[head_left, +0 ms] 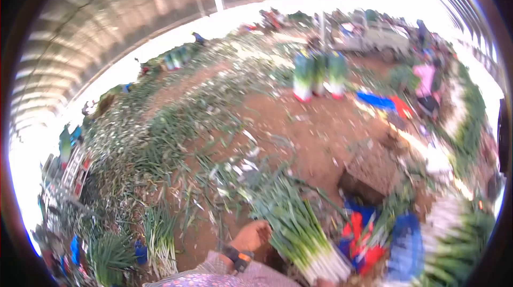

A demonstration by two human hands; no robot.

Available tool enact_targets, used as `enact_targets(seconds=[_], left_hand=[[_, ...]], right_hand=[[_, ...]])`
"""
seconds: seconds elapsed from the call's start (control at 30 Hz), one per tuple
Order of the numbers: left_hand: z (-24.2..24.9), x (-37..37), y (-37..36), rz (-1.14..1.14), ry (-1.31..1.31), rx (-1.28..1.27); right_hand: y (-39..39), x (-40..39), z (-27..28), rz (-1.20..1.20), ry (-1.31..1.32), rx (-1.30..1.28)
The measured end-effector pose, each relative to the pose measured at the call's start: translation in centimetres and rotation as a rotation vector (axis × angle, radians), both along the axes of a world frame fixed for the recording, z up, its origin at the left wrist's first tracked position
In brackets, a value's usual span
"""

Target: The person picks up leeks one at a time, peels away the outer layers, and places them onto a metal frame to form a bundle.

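Note:
A big bundle of green onions (299, 225) lies slantwise in front of me, its leaves pointing away and its white ends close to my body. My left hand (252, 235), with a dark watch (241, 261) at the wrist, is beside the bundle's left edge. Its fingers are curled, and what they hold, if anything, cannot be made out. Only a small part of my right hand (324, 282) shows at the bottom edge, against the white ends of the bundle; its fingers are mostly hidden.
To the right are a brown block (374, 172), red and blue cloth or plastic (359, 239) and a long row of onions (454, 233). Smaller bunches (160, 241) lie at left. Tall wrapped bundles (319, 73), a person in pink (425, 81) and a vehicle (374, 38) are farther off.

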State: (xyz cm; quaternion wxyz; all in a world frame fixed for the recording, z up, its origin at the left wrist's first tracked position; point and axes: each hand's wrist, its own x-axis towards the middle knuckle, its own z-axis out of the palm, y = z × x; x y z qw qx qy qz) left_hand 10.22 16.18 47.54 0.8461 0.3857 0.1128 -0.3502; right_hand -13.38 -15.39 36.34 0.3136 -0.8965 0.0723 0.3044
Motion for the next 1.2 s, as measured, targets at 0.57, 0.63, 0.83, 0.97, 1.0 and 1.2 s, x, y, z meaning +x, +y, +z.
enact_targets(seconds=[0.57, 0.63, 0.83, 0.97, 1.0, 1.2], left_hand=[[-17.7, 8.5, 1.1, 0.194, 0.363, 0.529], [-24.7, 11.4, 2.4, 0.112, 0.415, 0.527], [-27.9, 16.3, -1.0, 0.017, 0.412, 0.619], [-24.5, 19.2, -6.2, 0.059, 0.545, 0.663], [-26.8, 20.0, -5.4, -0.049, 0.543, 0.612], [-28.7, 21.0, -4.7, -0.196, 0.279, 0.73]], right_hand=[[2.6, 4.9, -0.4, -0.297, 0.026, 0.279], [3.8, 8.0, -1.3, -0.383, 0.028, 0.286], [8.1, 12.7, -0.9, -0.665, 0.201, 0.365], [10.1, 15.8, 1.1, -0.67, 0.267, 0.434], [10.4, 16.3, 0.7, -0.692, 0.217, 0.457], [10.6, 23.1, -6.1, -0.755, -0.153, 0.271]])
